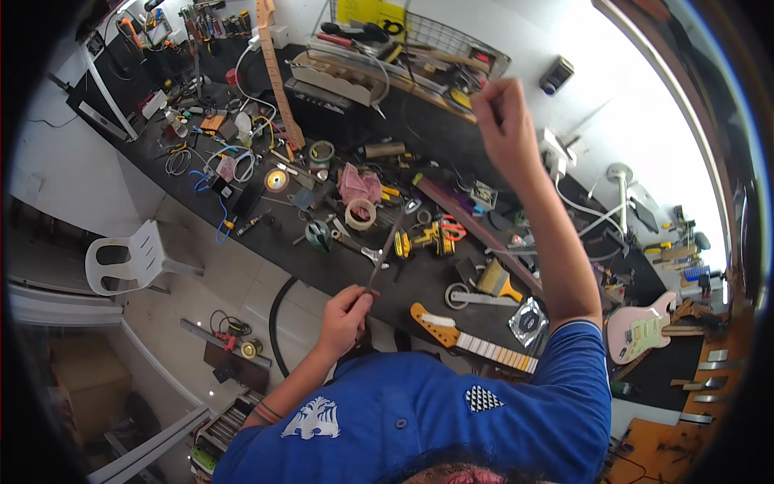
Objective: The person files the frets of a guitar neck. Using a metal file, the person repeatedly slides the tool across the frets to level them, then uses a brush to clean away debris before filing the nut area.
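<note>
My left hand (345, 317) is closed around the near end of a long, thin, dark metal file (389, 248). The file slants up and away over the bench, its far end near the masking tape roll (360, 214). High on the right, my right hand (505, 121) is raised in front of the wall, fingers curled into a fist. Whether anything is inside that fist is hidden. Below and between my arms lies a guitar neck (476, 340) with a light fretboard and an orange headstock.
The dark workbench (322, 266) carries a yellow drill (429, 239), a wide brush (498, 281), a pink cloth (359, 184), cables and many tools. Another guitar neck (278, 81) leans at the back. A pink guitar body (641, 329) is at right, a white chair (133, 258) at left.
</note>
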Action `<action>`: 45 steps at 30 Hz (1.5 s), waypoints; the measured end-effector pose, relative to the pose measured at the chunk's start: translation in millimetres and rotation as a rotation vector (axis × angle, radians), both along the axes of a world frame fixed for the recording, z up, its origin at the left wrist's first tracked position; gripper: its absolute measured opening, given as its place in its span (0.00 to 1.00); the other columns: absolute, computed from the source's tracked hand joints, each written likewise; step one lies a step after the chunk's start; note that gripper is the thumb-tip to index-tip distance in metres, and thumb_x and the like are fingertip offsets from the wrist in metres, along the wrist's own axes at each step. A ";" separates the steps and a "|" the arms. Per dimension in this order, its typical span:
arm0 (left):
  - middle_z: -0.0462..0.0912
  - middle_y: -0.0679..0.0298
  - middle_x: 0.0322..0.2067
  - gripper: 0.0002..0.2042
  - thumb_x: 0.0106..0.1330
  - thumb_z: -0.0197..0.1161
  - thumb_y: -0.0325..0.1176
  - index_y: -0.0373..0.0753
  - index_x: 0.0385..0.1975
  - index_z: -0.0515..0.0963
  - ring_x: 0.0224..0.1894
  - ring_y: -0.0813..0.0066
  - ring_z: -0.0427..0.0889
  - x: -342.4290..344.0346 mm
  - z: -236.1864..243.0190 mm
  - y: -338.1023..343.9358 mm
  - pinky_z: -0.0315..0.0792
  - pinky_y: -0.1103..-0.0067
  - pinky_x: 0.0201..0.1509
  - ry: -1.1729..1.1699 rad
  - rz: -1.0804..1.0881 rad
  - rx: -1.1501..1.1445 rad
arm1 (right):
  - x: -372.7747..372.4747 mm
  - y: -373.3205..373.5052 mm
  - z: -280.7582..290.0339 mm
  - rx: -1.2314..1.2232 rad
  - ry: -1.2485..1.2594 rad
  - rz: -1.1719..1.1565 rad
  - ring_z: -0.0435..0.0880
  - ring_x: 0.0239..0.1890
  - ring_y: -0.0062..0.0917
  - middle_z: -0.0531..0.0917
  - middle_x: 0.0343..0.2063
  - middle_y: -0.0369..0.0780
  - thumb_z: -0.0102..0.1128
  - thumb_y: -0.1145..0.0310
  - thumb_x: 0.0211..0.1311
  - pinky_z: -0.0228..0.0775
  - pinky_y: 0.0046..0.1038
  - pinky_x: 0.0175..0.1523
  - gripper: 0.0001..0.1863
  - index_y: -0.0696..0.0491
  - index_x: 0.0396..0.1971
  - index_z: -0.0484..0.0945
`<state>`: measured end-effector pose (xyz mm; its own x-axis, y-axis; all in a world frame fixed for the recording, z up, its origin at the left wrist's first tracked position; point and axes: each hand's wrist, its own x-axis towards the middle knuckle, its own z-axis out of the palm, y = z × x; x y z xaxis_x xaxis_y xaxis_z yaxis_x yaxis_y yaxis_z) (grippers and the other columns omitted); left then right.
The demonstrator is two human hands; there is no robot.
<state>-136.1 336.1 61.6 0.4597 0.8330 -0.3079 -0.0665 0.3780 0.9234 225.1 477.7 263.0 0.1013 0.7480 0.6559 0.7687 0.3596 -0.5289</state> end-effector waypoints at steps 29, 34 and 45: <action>0.77 0.63 0.30 0.21 0.88 0.55 0.34 0.38 0.76 0.70 0.18 0.83 0.69 88.0 40.1 -165.1 0.67 0.83 0.24 -0.220 -0.100 -0.361 | -47.4 -355.3 -159.3 -0.631 0.391 0.218 0.90 0.53 0.48 0.89 0.50 0.52 0.59 0.69 0.84 0.80 0.44 0.57 0.13 0.56 0.60 0.77; 0.74 0.65 0.29 0.20 0.88 0.55 0.33 0.39 0.74 0.73 0.18 0.85 0.66 75.8 46.2 -168.0 0.65 0.84 0.22 -0.239 0.005 -0.328 | -22.4 -354.7 -202.8 -0.576 0.167 0.188 0.88 0.46 0.49 0.86 0.40 0.48 0.62 0.72 0.81 0.80 0.43 0.51 0.07 0.57 0.50 0.84; 0.74 0.66 0.27 0.19 0.88 0.55 0.32 0.40 0.73 0.76 0.17 0.86 0.64 81.2 55.3 -182.4 0.64 0.84 0.21 -0.179 0.026 -0.278 | -14.8 -359.0 -194.9 -0.608 0.434 0.156 0.88 0.44 0.50 0.87 0.39 0.48 0.65 0.74 0.78 0.79 0.43 0.49 0.06 0.58 0.50 0.83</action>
